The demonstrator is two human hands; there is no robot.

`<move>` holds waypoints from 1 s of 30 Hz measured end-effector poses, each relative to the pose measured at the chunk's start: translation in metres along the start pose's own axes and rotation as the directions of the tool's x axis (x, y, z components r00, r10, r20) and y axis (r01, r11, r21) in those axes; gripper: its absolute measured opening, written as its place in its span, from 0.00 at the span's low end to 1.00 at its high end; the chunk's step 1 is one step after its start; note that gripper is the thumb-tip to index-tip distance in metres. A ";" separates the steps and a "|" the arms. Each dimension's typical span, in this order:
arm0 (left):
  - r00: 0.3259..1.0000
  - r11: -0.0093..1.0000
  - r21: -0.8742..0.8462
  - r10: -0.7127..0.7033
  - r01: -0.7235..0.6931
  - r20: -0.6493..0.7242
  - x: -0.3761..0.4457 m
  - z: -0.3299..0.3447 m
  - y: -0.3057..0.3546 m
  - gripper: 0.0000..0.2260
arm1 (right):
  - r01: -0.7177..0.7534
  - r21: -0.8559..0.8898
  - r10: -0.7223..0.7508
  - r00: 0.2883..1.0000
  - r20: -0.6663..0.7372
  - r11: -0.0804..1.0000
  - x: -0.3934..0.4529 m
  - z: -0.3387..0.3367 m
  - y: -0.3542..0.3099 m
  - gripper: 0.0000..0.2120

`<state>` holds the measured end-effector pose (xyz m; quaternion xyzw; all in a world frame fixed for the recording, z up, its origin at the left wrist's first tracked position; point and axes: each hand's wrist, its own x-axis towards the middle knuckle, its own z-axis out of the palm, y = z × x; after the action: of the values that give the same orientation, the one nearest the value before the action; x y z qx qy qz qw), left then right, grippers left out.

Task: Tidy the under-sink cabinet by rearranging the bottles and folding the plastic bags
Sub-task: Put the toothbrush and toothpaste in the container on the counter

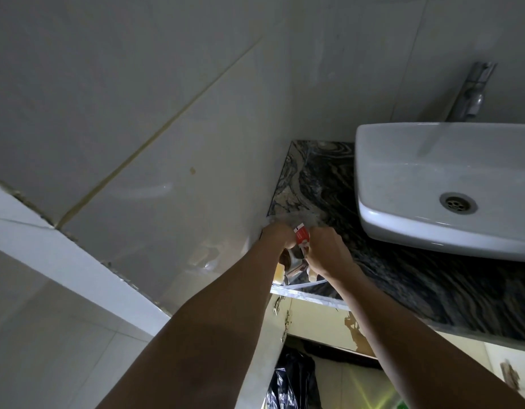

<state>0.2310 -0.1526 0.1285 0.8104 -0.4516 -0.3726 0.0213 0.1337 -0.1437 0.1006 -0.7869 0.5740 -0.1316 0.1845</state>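
Note:
Both my hands meet over the left end of the dark marbled countertop [320, 184], by the tiled wall. My left hand [277, 233] and my right hand [326, 249] together hold a clear plastic bag [296, 218] with a red and white label [301, 234] between them. The fingers of both hands are curled into the plastic. Under my hands stand some small items, one with a yellowish body [279, 273], mostly hidden. Below the counter, a black plastic bag [293, 379] shows in the open cabinet.
A white basin [432, 184] with a metal drain sits on the counter to the right, a chrome tap [473, 93] above it. The tiled wall runs along the left. A cabinet hinge [286, 323] shows under the counter edge.

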 end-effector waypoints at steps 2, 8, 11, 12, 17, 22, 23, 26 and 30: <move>0.998 0.997 0.076 0.031 -0.027 -0.051 -0.003 0.004 -0.002 0.18 | -0.009 0.014 0.009 1.000 -0.007 1.000 0.000 -0.001 0.001 0.07; 0.992 0.990 0.105 0.104 -0.097 -0.072 -0.002 0.011 -0.007 0.16 | 0.007 0.066 -0.002 0.998 -0.069 0.998 -0.003 -0.003 0.002 0.10; 0.988 0.990 0.099 0.113 -0.103 -0.104 -0.005 0.009 -0.011 0.15 | 0.031 0.030 -0.028 0.995 -0.092 0.999 -0.010 -0.006 0.006 0.10; 0.983 0.987 0.117 0.128 -0.113 -0.130 -0.005 0.009 -0.012 0.16 | 0.056 0.006 -0.055 0.994 -0.098 0.998 -0.013 -0.008 0.007 0.10; 0.955 0.960 0.228 0.213 -0.165 -0.208 -0.015 0.011 -0.012 0.16 | 0.002 0.089 0.006 0.996 -0.090 0.996 -0.037 -0.022 0.017 0.11; 0.872 0.964 0.137 0.266 -0.229 -0.411 -0.048 0.020 -0.004 0.16 | -0.125 0.222 0.143 0.988 -0.066 0.967 -0.068 -0.035 0.041 0.09; 0.851 0.962 0.080 0.269 -0.262 -0.451 -0.060 0.027 -0.004 0.15 | -0.128 0.237 0.145 0.988 -0.054 0.963 -0.078 -0.039 0.047 0.09; 0.785 0.880 -0.042 0.400 -0.473 -0.473 -0.099 0.069 -0.010 0.10 | -0.135 0.263 0.145 0.989 -0.019 0.955 -0.124 -0.054 0.076 0.12; 0.842 0.855 -0.139 0.442 -0.500 -0.309 -0.157 0.164 -0.034 0.08 | -0.213 0.381 0.198 0.977 0.079 0.900 -0.206 -0.054 0.137 0.10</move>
<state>0.1042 0.0348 0.0895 0.7091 -0.5879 -0.2897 0.2601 -0.0688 0.0075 0.0893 -0.6723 0.6127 -0.2070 0.3603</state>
